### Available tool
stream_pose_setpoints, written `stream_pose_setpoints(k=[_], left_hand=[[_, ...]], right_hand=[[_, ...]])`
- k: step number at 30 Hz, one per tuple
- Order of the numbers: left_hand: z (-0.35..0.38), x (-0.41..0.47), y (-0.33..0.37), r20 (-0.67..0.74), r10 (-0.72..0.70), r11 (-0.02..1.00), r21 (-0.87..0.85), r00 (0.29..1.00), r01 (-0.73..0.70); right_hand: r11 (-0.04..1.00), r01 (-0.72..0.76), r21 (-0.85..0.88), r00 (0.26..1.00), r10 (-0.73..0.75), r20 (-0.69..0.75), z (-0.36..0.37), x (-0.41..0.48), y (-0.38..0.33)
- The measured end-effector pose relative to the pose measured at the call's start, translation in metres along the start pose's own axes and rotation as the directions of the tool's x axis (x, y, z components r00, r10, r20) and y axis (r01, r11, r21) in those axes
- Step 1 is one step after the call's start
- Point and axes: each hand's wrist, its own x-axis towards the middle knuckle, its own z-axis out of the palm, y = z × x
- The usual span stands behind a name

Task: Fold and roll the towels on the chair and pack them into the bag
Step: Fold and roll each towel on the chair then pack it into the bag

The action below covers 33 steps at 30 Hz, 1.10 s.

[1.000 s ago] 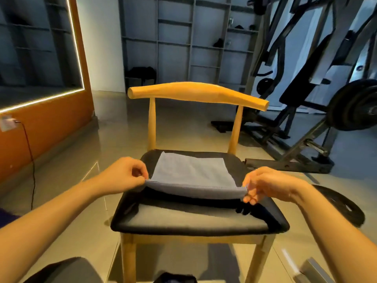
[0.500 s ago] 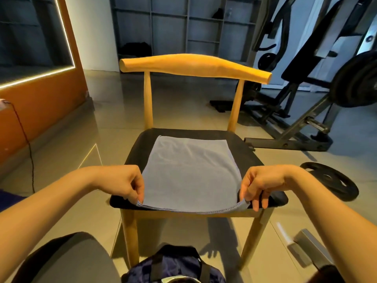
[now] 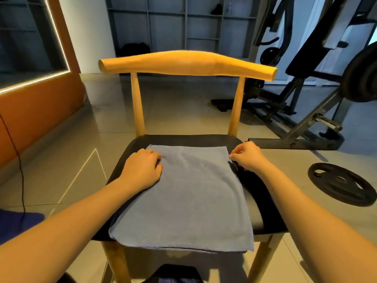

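Grey-blue terry cloth makes up the towel [image 3: 183, 197], which lies spread flat on the black padded seat of the chair [image 3: 189, 64]. Its long axis runs from the seat's front edge toward the backrest, so the short ends face near and far. The near end hangs slightly over the front of the seat and shows a stitched hem, with a second layer of cloth peeking out beneath it at the right corner. The surface is smooth apart from faint creases near the far end.

Left hand [image 3: 142, 170] rests palm down on the far left part of the towel, fingers curled and pressing the cloth, covering that edge. Right hand [image 3: 247, 157] sits at the far right edge, fingertips pinched narrow on the cloth's border just below the far right corner. Both forearms reach in from the near side.

Beneath the towel the seat shows as a dark band on the left, right and far sides. The chair has a pale wooden frame with a curved top rail on two uprights. Below the seat's front edge a dark bag [image 3: 175, 275] is partly visible. On the tiled floor to the right lies a black weight plate [image 3: 341, 183], well apart from the chair, with a gym machine [image 3: 306, 111] behind it.
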Motion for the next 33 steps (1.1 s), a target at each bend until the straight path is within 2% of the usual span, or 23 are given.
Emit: stream_pose_setpoints(k=[2, 7, 11, 15, 17, 19, 21, 22, 25, 29, 33], left_hand=[[0.011, -0.001, -0.003, -0.048, -0.024, 1.000, 0.010, 0.999, 0.024], [0.020, -0.004, -0.007, -0.055, -0.067, 0.996, -0.059, 0.996, 0.063], [0.021, -0.006, -0.006, -0.093, -0.100, 0.988, -0.128, 0.991, 0.088], [0.017, -0.005, -0.005, -0.056, -0.116, 0.981, -0.166, 0.992, 0.105], [0.011, 0.005, -0.009, -0.035, -0.173, 0.951, -0.264, 0.984, 0.158], [0.005, 0.027, -0.020, -0.022, -0.291, 0.906, -0.329, 0.957, 0.268], [0.001, 0.054, -0.035, 0.058, -0.401, 0.854, -0.339, 0.914, 0.395], [0.000, 0.066, -0.041, 0.149, -0.427, 0.816, -0.362, 0.892, 0.451], [-0.001, 0.091, -0.045, 0.434, -0.391, 0.652, -0.492, 0.812, 0.577], [-0.005, 0.107, -0.038, 0.525, -0.379, 0.665, -0.418, 0.762, 0.619], [-0.012, 0.115, -0.041, 0.598, -0.459, 0.583, -0.356, 0.657, 0.730]], right_hand=[[1.000, -0.016, 0.000, 1.000, 0.016, -0.017, 0.006, 0.017, 0.000], [0.996, -0.091, 0.009, 0.996, 0.090, 0.017, 0.009, 0.040, -0.007], [0.985, -0.151, 0.087, 0.988, 0.148, 0.030, -0.003, 0.053, -0.008], [0.990, -0.140, -0.001, 0.990, 0.140, -0.030, 0.001, 0.064, -0.002], [0.992, -0.123, -0.041, 0.992, 0.121, -0.045, 0.008, 0.068, -0.001], [0.995, -0.096, -0.017, 0.994, 0.095, -0.053, 0.012, 0.069, 0.000], [0.998, -0.064, -0.001, 0.997, 0.064, -0.043, 0.014, 0.069, 0.001], [0.999, -0.052, -0.005, 0.998, 0.052, -0.034, 0.014, 0.068, 0.002], [0.999, -0.049, 0.016, 0.999, 0.049, -0.014, 0.013, 0.072, 0.008], [0.993, -0.087, 0.074, 0.996, 0.085, 0.026, 0.011, 0.075, 0.008], [0.994, -0.077, 0.081, 0.996, 0.073, 0.041, 0.013, 0.074, 0.004]])
